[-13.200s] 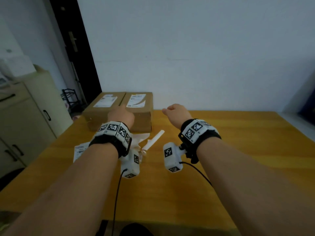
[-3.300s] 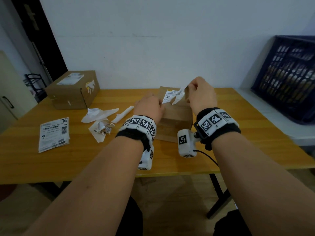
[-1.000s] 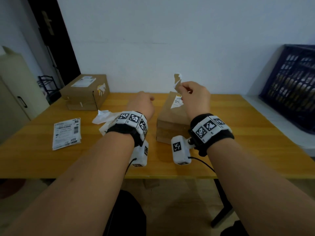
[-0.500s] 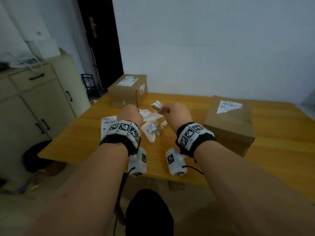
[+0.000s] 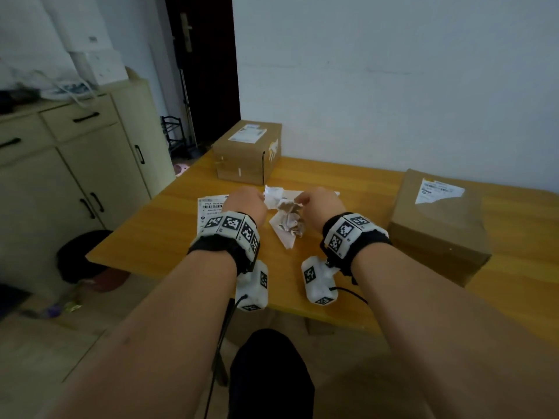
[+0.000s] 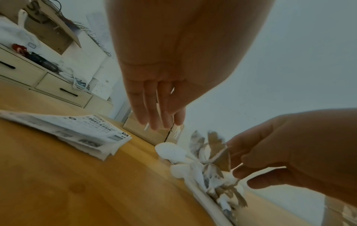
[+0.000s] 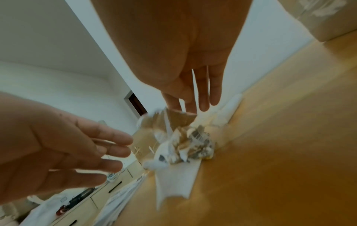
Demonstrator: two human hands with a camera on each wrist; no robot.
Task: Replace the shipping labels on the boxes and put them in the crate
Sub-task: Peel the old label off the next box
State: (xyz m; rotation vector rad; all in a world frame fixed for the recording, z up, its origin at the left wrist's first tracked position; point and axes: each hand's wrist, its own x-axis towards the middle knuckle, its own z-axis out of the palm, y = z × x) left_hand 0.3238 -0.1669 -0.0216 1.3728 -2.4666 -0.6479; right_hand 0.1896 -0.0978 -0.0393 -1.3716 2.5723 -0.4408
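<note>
Two hands: both hover over the wooden table at frame centre, on either side of a heap of torn label scraps.
Left hand: fingers straight and loosely spread in the left wrist view, pointing down at the table; holds nothing.
Right hand: fingertips touch a torn scrap with a brown backing, at the top of the heap; index finger and thumb appear to close on it in the left wrist view, though the picture is blurred there.
Scrap heap: crumpled white and brown paper resting on a flat white backing sheet, just below the two hands in the head view.
Fresh labels: small stack of printed sheets, flat on the table, left of the left hand and partly hidden by the wrist.
Far box: cardboard, upper centre of the head view, at the table's back edge; white label on its top face.
Near box: cardboard, right of frame, well apart from the right hand; torn label remnant stuck on its top.
Cabinet: beige, with drawers and doors, at frame left beside the table.
Door: dark, upper centre-left, behind the far box.
</note>
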